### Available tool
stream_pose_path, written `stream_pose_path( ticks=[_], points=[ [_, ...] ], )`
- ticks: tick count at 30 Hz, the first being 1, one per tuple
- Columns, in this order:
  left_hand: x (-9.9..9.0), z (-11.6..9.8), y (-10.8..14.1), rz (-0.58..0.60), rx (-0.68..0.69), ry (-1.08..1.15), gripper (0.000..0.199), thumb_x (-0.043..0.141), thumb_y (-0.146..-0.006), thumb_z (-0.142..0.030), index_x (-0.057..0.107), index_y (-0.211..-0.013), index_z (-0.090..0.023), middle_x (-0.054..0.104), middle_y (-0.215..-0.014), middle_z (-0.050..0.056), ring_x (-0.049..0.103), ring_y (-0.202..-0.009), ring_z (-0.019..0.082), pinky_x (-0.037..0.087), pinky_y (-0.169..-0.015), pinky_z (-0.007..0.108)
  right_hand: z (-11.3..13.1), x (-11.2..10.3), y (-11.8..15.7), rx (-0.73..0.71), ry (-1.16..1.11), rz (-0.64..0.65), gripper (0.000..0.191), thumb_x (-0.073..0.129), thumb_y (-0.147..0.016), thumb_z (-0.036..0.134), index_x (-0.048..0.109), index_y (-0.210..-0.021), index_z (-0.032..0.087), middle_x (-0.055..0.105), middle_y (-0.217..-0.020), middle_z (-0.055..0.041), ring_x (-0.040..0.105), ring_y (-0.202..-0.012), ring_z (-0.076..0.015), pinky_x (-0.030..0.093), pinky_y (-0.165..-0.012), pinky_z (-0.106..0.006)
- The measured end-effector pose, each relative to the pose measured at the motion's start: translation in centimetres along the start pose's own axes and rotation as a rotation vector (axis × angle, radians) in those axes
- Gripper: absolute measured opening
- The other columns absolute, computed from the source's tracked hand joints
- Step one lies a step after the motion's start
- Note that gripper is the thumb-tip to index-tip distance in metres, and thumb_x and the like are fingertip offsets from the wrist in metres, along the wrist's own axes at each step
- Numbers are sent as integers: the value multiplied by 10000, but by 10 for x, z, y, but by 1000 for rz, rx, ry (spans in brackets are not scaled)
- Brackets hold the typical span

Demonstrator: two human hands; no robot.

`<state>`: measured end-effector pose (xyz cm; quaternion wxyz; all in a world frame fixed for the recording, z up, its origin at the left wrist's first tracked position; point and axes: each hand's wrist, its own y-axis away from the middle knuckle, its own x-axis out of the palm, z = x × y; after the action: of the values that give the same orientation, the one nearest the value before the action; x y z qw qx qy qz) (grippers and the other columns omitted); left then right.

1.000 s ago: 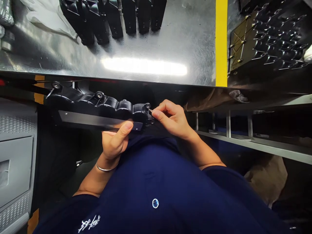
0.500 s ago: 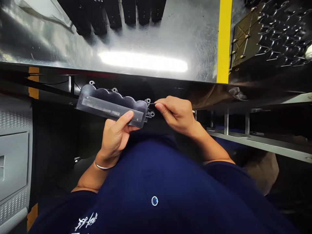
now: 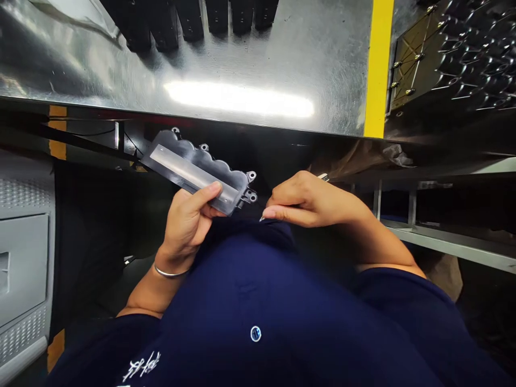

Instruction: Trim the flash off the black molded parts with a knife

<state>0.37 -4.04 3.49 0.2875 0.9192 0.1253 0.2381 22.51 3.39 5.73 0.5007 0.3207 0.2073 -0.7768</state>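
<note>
Below the edge of the steel table (image 3: 258,64), the left hand (image 3: 187,228) grasps a black plastic cover (image 3: 193,174), thumb across its flat face. The right hand (image 3: 306,201) sits just beside the cover's lugged end, fingers pinched; whatever they hold is too small to make out. On the table, matching covers (image 3: 209,16) stand in a row, cut off by the frame. At its far right, a tray (image 3: 447,59) holds more black parts.

Bright light from above leaves a long white glare (image 3: 237,99) on the steel table (image 3: 282,54) ahead of the left hand (image 3: 187,231), while deep shadow lies below the table's edge around it; wide-angle distortion bends the frame's edges, and the right hand (image 3: 310,201) looks slightly soft
</note>
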Motion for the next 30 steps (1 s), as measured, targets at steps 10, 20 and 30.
stream_pose_path(
  ticks=[10, 20, 30],
  points=[
    [-6, -6, -4, 71, -193, 74, 109, 770, -641, -168, 678, -630, -111, 626, -533, -12, 596, -467, 106, 528, -475, 208, -2, -1, -20, -63, 668, -67, 677, 270, -929, 737, 610, -828, 161, 575, -749, -52, 459, -657, -153, 179, -545, -289],
    [2, -6, -8, 85, -312, 97, 76, 743, -634, -122, 714, -694, -85, 688, -603, 33, 630, -498, 127, 532, -455, 214, -4, -5, -18, -246, 692, -39, 479, 343, -1027, 490, 578, -732, 195, 447, -586, 0, 332, -568, -138, 157, -515, -290],
    [-3, -3, -9, 78, -324, 155, 15, 699, -701, -81, 710, -704, -73, 695, -609, 43, 642, -502, 125, 547, -476, 205, -6, -1, -18, -381, 796, -192, 455, 449, -999, 455, 534, -639, 190, 441, -539, 13, 351, -543, -132, 183, -495, -283]
  ],
)
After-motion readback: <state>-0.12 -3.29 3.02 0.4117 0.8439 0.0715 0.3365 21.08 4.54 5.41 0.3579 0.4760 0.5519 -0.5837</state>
